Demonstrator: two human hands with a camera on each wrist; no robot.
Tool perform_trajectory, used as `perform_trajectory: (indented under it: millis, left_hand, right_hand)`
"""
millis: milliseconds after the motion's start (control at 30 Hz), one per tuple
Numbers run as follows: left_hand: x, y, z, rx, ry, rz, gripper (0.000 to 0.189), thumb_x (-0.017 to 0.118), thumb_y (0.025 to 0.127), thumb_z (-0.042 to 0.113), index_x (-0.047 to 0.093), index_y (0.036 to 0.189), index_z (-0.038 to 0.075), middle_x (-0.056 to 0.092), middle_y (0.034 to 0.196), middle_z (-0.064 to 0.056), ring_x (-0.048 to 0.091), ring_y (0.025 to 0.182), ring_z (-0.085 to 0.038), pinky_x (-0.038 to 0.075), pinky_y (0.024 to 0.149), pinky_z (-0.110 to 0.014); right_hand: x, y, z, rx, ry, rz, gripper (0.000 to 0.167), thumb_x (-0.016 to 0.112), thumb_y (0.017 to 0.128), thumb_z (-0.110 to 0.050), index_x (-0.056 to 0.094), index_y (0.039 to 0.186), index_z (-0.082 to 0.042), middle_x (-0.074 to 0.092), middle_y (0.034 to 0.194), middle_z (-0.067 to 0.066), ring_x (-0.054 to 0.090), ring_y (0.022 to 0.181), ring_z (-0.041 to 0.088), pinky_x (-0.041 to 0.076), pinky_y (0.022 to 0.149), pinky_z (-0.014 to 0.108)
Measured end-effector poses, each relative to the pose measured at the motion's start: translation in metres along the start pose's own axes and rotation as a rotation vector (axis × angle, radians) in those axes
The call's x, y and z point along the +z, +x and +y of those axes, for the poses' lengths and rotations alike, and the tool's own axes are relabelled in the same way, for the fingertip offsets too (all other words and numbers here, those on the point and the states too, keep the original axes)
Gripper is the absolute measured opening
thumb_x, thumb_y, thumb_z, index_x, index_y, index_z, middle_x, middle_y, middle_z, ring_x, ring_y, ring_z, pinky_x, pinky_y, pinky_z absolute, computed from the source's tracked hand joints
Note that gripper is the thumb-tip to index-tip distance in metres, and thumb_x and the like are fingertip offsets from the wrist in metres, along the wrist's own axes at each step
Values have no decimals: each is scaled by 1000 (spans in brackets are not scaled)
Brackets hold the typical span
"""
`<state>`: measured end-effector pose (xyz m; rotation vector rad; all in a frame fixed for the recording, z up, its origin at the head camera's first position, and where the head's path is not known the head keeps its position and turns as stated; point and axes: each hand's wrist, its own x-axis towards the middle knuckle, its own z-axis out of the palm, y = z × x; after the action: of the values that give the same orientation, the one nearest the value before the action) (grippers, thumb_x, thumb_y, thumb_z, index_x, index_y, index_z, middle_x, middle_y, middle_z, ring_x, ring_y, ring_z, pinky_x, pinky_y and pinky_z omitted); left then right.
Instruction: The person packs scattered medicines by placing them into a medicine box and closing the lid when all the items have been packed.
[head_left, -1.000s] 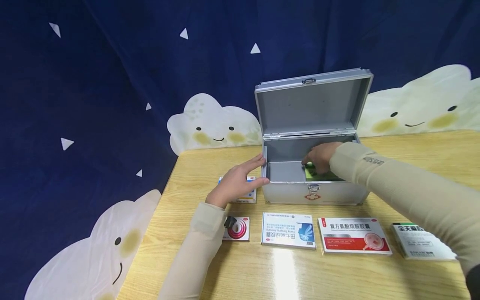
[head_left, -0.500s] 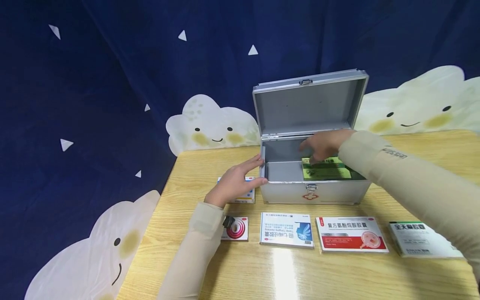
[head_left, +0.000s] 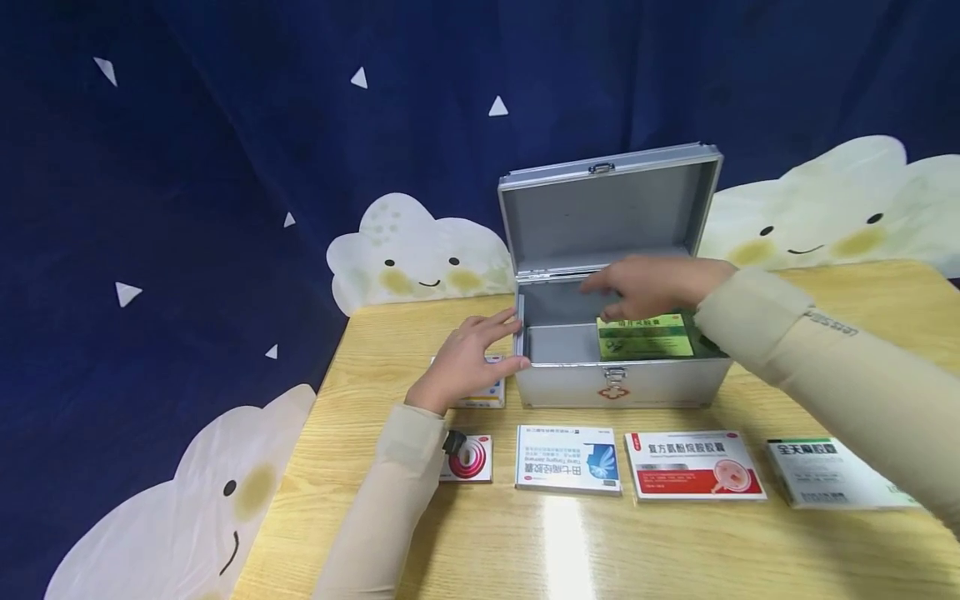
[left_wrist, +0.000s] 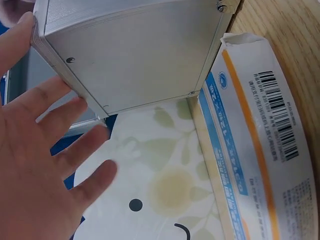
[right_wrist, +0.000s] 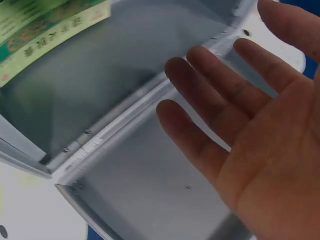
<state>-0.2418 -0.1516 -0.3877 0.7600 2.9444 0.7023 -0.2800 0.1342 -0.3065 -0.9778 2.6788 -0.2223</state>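
A silver first-aid case (head_left: 555, 388) stands on the table with its lid (head_left: 607, 217) raised. Inside it, toward the right, lies a green-yellow medicine box (head_left: 647, 338). My left hand (head_left: 465, 362) rests its straight fingers against the case's left edge; the left wrist view shows that hand (left_wrist: 45, 145) touching the rim. Above the case opening hovers my right hand (head_left: 648, 287), holding nothing. In the right wrist view its fingers are extended, and the green box (right_wrist: 45, 35) is apart from them. A white box with blue and orange stripes (left_wrist: 255, 130) sits beside the case, under my left hand.
Along the front of the table lie a red-ringed box (head_left: 474, 458), a white-and-blue box (head_left: 568, 460), a red-and-white box (head_left: 693, 467) and a white box with a green edge (head_left: 832, 475). A dark blue curtain (head_left: 375, 133) hangs behind.
My right hand has let go of the green box, which stays in the case, and has risen away from it. The left hand keeps its place on the case edge. The view has shifted slightly.
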Motion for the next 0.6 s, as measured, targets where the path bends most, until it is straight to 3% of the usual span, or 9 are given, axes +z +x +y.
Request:
perform_trajectory:
  millis: [133, 500, 600]
  left_hand:
    - [0, 0, -1, 37, 30, 21, 65, 65, 89, 54, 53, 145, 23, 36, 161, 10, 34, 148, -28, 30, 118, -55]
    - [1, 0, -1, 36, 25, 6, 66, 64, 90, 54, 51, 146, 22, 36, 161, 10, 36, 146, -28, 31, 117, -55]
    - [0, -1, 0, 29, 5, 3, 66, 64, 90, 54, 51, 146, 22, 36, 161, 9, 38, 145, -29, 31, 117, -55]
  right_hand:
    - [-6, -13, -7, -33, -8, 54, 52, 66, 94, -24, 54, 141, -7, 65, 132, 19, 63, 119, 37, 48, 101, 56]
    - [-17, -56, -30, -55, -3, 176, 48, 67, 93, -24, 58, 139, -15, 60, 141, 9, 65, 118, 31, 51, 100, 54]
    - [-19, -69, -33, -70, 5, 211, 48, 68, 93, -24, 58, 139, -16, 60, 141, 8, 61, 124, 31, 48, 104, 55]
